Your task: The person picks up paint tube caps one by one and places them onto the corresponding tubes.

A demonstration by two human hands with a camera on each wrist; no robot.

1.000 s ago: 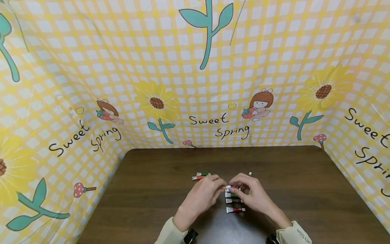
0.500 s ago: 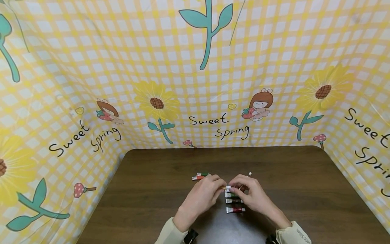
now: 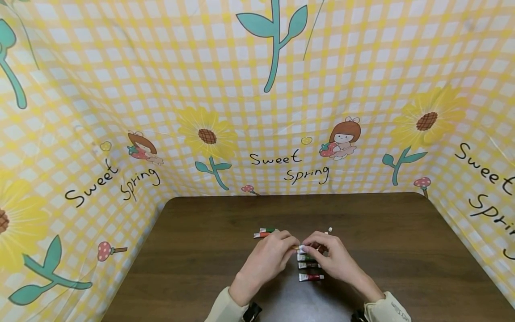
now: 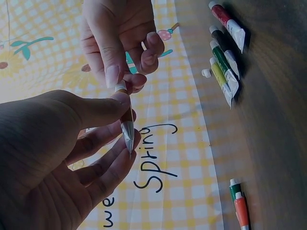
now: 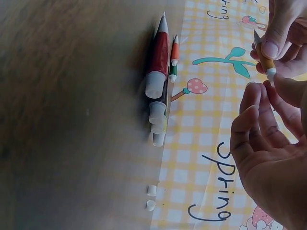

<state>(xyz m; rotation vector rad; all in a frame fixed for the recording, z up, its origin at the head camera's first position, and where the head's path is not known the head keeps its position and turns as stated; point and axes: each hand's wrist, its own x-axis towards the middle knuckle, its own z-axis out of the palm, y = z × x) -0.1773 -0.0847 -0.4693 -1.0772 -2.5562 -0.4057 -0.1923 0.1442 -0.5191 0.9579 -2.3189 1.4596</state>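
Between the thumb and fingers of my left hand [image 3: 270, 252] is a small ochre paint tube [image 5: 265, 53], its flat silver end [image 4: 127, 132] pointing away from the right hand. My right hand [image 3: 335, 255] has its thumb and fingertips on the white cap [image 5: 271, 73] at the tube's other end, pinching it. Below the hands, in the head view, lie a green paint tube [image 3: 306, 257], a dark one [image 3: 309, 265] and a dark red one [image 3: 311, 277] in a row. A yellow tube [image 4: 219, 75] beside them shows in the left wrist view.
An orange paint tube [image 3: 262, 235] and a green one lie together beyond the left hand. Two loose white caps [image 5: 151, 190] rest on the brown table [image 3: 193, 250], past the row of tubes. A yellow checked cloth [image 3: 257, 112] walls the table's back and sides.
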